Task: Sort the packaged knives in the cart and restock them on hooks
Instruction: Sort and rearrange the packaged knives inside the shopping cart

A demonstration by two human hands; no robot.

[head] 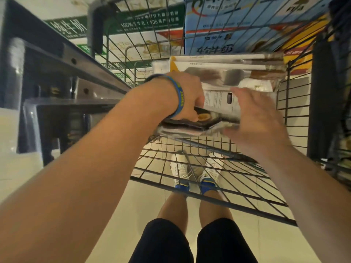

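We reach into the cart point(224, 188) with both hands. The packaged knives point(218, 103) sit in a pile at 12 o'clock from us. Other knife packs point(228, 65) lie just behind them, further toward 12 o'clock.

Our left hand point(187, 97), the one with the blue wristband point(180, 98), holds the pile at its 9 o'clock edge. Its fingers curl round the packs, but most of them are hidden. Our right hand point(254, 118) is at the 3 o'clock edge, with fingers straight and a bit apart, flat against the pile.

We think the pile could slip. The packs look shiny and smooth, and only one hand really grips them. If we lift fast, the middle ones may slide out and drop toward our shoes point(180, 168) at 6 o'clock. A corner could also catch in the wires.
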